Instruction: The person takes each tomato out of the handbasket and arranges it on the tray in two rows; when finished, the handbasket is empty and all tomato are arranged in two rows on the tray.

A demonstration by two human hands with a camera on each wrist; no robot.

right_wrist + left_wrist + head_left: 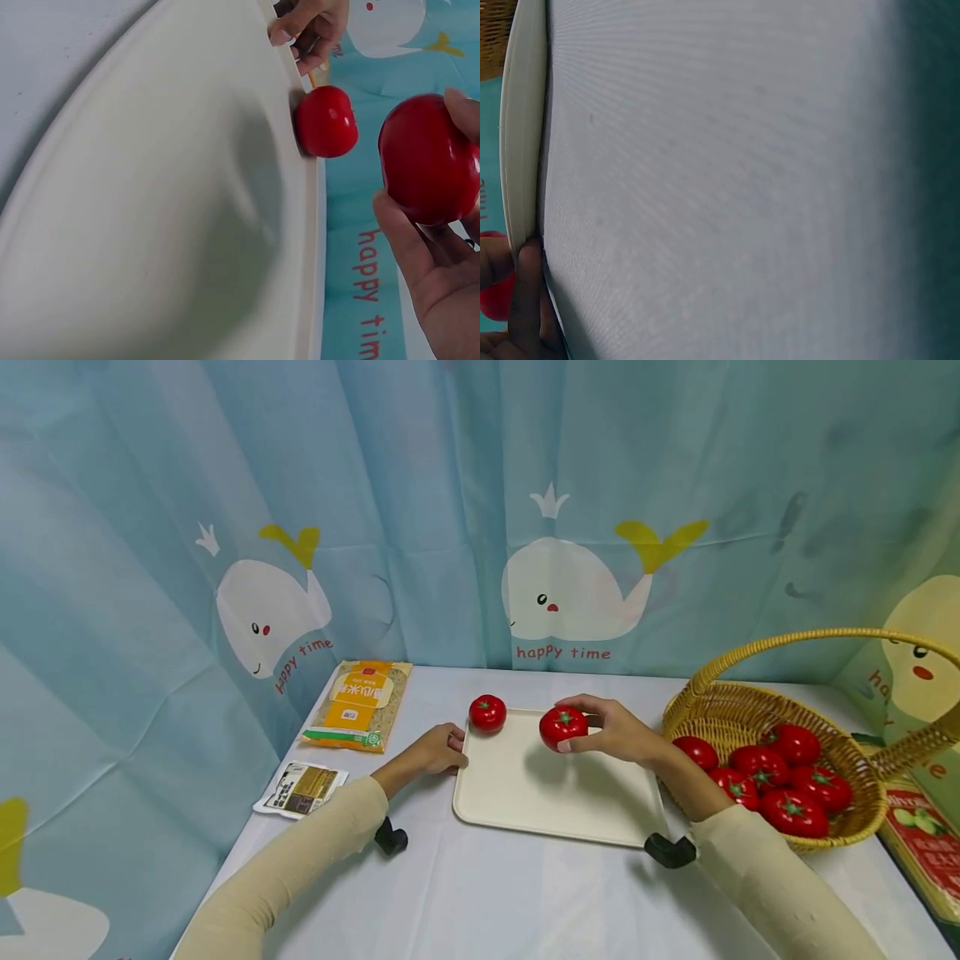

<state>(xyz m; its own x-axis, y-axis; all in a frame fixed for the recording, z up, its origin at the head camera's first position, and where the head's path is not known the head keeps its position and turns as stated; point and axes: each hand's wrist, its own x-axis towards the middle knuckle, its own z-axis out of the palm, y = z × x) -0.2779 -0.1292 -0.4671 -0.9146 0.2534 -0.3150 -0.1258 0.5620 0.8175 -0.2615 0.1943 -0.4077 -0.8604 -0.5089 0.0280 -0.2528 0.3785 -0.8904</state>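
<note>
My right hand (615, 732) grips a red tomato (563, 727) between thumb and fingers, held over the cream tray (517, 802), on which its shadow falls. The right wrist view shows the same tomato (427, 159) raised above the tray's surface. At the tray's left edge my left hand (437, 750) pinches the rim, with the thumb on one side and fingers on the other, as the left wrist view shows at the rim (523, 135). Another tomato (487, 714) sits in the tray's far left corner, near the left hand.
A wicker basket (870, 814) with a tall handle stands right of the tray, holding several tomatoes (795, 814). A red and green package (926, 835) lies beyond it. On the left lie a yellow food bag (360, 706) and a small white-and-brown packet (302, 789). A curtain (420, 527) hangs behind.
</note>
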